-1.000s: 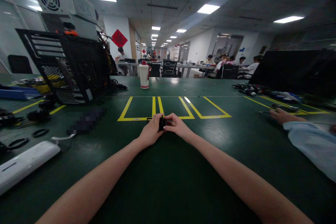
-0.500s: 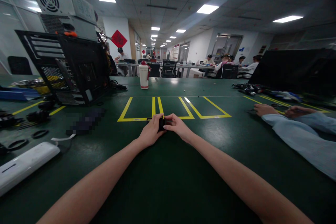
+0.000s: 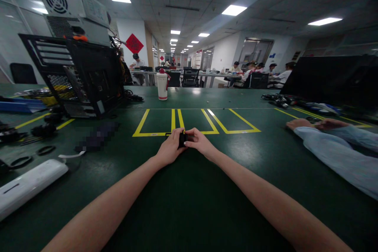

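A small black object is held between my two hands, just in front of the yellow tape outlines. My left hand closes round its left side, with the fingers over the top. From the right, my right hand pinches it with thumb and fingertips. A bit of yellow shows at its upper edge, though I cannot tell if that belongs to it or is tape behind. A thin black piece sticks out left of my left fingers. Most of the object is hidden, and its kind is unclear.
Yellow tape outlines mark the green table. On the left stand an open black computer case and a white power strip-like device. A white cup stands behind. At right are a co-worker's sleeves and a dark monitor.
My hands keep the same hold on the black object, with hardly any movement. The co-worker's hands at right have shifted slightly.
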Demonstrator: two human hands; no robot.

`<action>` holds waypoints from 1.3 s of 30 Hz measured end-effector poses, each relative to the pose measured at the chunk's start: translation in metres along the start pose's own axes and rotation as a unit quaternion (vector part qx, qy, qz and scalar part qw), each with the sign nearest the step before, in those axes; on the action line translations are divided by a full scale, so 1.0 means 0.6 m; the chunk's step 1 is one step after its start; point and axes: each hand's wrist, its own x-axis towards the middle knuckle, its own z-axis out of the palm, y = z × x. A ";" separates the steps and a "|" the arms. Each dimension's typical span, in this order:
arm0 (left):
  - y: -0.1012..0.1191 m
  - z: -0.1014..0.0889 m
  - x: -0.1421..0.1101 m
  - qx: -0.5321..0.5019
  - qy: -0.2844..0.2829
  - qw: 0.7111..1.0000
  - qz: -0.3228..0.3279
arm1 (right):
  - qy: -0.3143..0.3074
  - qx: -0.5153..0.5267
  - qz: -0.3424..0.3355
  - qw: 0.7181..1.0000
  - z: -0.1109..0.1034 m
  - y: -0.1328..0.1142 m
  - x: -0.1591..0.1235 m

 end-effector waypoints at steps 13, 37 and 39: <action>-0.005 0.004 0.000 -0.005 0.000 1.000 -0.003 | 0.007 -0.010 0.022 1.000 0.000 -0.009 0.000; -0.005 0.000 0.006 0.013 -0.024 0.999 -0.037 | 0.053 -0.348 -0.029 0.936 -0.029 0.028 0.008; -0.013 -0.006 0.009 0.018 -0.037 0.997 -0.065 | 0.020 -0.371 -0.030 0.928 -0.029 0.019 0.001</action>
